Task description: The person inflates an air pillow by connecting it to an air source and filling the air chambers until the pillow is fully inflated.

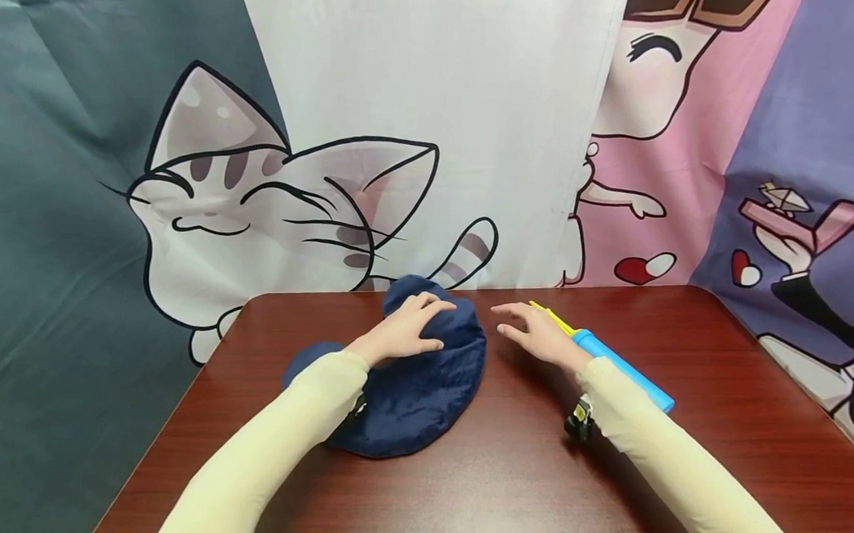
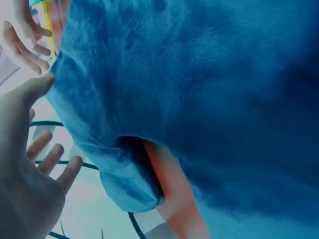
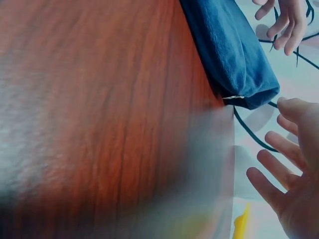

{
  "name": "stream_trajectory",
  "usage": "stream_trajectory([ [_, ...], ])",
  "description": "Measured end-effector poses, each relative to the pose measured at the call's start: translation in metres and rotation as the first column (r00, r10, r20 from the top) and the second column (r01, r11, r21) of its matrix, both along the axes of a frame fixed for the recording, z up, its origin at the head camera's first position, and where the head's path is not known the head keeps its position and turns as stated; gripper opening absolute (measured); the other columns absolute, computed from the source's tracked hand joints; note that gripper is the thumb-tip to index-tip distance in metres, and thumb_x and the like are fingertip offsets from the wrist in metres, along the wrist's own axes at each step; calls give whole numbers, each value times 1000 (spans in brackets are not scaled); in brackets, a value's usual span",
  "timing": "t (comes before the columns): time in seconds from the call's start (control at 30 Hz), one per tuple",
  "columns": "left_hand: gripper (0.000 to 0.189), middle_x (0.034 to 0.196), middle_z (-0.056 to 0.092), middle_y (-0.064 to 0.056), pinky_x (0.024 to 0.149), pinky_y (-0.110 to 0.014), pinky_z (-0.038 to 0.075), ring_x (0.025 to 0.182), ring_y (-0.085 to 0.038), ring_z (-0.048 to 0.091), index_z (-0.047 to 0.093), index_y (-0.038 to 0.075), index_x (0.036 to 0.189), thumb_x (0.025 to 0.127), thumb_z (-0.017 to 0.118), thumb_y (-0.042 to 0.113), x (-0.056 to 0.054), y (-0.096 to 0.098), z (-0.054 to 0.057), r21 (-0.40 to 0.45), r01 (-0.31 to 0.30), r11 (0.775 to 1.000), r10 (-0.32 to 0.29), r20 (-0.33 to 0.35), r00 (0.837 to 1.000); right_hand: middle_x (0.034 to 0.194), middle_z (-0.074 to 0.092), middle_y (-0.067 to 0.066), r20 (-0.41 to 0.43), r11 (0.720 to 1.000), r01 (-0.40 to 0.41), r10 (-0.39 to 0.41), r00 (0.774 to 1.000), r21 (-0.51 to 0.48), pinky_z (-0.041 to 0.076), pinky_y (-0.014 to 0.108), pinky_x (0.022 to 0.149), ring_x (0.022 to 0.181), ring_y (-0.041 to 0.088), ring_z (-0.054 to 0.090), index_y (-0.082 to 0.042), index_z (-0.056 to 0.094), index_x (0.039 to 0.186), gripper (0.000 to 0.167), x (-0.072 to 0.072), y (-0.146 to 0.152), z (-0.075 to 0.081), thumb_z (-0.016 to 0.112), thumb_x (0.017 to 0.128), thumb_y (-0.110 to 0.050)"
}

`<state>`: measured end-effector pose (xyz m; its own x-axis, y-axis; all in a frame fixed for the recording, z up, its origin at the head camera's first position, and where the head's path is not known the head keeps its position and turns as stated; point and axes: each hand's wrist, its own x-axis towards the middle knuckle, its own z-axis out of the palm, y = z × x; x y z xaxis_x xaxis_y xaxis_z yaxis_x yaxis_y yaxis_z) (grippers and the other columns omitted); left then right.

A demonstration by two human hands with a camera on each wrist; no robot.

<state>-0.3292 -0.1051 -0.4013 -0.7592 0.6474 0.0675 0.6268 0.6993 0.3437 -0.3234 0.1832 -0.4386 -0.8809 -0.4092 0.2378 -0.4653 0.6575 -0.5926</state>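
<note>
A flat, navy plush piece (image 1: 413, 406) with rounded lobes, like a big round head with ears, lies on the table. My left hand (image 1: 405, 329) hovers over its upper part, fingers spread and holding nothing. In the left wrist view that plush (image 2: 149, 74) fills most of the picture, the thumb overlapping its edge. To the right of the plush is my right hand (image 1: 537, 333), its fingers relaxed and extended, gripping nothing. Just beside and partly behind it lies a blue tube (image 1: 628, 372) with a slim yellow end (image 1: 552, 317). In the right wrist view the plush edge (image 3: 234, 55) appears beyond the fingers.
The reddish-brown wooden table (image 1: 456, 509) ends at a far edge close behind the plush. Behind it hangs a cloth backdrop (image 1: 459, 69) printed with a cartoon cat and figures. A dark device (image 1: 579, 420) sits at my right wrist, low over the table.
</note>
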Motion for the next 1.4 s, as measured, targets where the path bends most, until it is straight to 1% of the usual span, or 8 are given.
stream_trajectory([
  [0.2, 73, 154, 33, -7, 113, -49, 37, 138, -30, 35, 33, 27, 154, 91, 71, 31, -11, -1, -6, 50, -1, 999, -1, 41, 999, 139, 59, 12, 60, 999, 43, -43, 997, -14, 50, 49, 101, 120, 34, 61, -12, 57, 138, 42, -2, -3, -3, 62, 98, -24],
  [0.33, 72, 154, 34, -8, 112, -50, 36, 138, -30, 35, 36, 25, 152, 90, 72, 32, -16, -3, -10, 75, 4, 997, -7, 38, 999, 139, 59, 11, 61, 999, 46, -45, 997, -21, 50, 49, 102, 121, 33, 61, -13, 57, 138, 41, -4, -4, -3, 62, 98, -24],
  [0.43, 69, 153, 35, -9, 113, -51, 35, 138, -31, 35, 40, 23, 149, 90, 73, 32, -21, -3, -16, 101, 45, 994, -47, 20, 999, 137, 61, 10, 51, 997, 63, -60, 997, -41, 49, 49, 102, 121, 32, 62, -13, 59, 136, 40, -7, -3, -4, 63, 98, -22],
  [0.67, 67, 155, 35, -9, 118, -52, 28, 143, -33, 31, 43, 21, 147, 89, 72, 37, -24, -7, -29, 24, 172, 985, -172, 20, 985, 138, 61, 9, 42, 998, 45, -44, 998, -33, 49, 48, 102, 120, 32, 62, -13, 59, 137, 40, -12, -5, -7, 62, 98, -23],
  [0.83, 74, 158, 32, -9, 119, -52, 27, 146, -33, 29, 39, 21, 150, 87, 74, 39, -25, -10, -32, -26, 214, 976, -212, 56, 976, 138, 61, 10, 48, 997, 55, -52, 997, -53, 50, 49, 101, 119, 32, 63, -13, 59, 136, 39, -11, -8, -6, 62, 98, -21],
  [0.97, 77, 159, 31, -9, 119, -51, 28, 147, -33, 29, 36, 22, 153, 88, 72, 41, -25, -9, -34, -77, 208, 975, -199, 113, 973, 139, 60, 11, 65, 999, 33, -30, 997, -43, 50, 49, 102, 120, 32, 63, -12, 58, 137, 40, -11, -10, -7, 61, 99, -22],
  [1.13, 78, 156, 35, -8, 117, -50, 31, 145, -32, 32, 36, 24, 153, 87, 73, 42, -25, -5, -31, -134, 157, 978, -135, 159, 978, 139, 60, 10, 76, 999, 27, -25, 997, -36, 49, 49, 103, 122, 32, 61, -13, 59, 136, 38, -12, -11, -6, 60, 99, -21],
  [1.4, 75, 153, 38, -11, 115, -49, 34, 141, -34, 38, 41, 23, 150, 85, 75, 40, -23, 2, -29, -164, 113, 980, -85, 171, 982, 131, 65, 14, 112, 999, -2, 8, 994, -53, 49, 49, 103, 122, 32, 62, -8, 62, 132, 34, -16, -15, -8, 59, 99, -13],
])
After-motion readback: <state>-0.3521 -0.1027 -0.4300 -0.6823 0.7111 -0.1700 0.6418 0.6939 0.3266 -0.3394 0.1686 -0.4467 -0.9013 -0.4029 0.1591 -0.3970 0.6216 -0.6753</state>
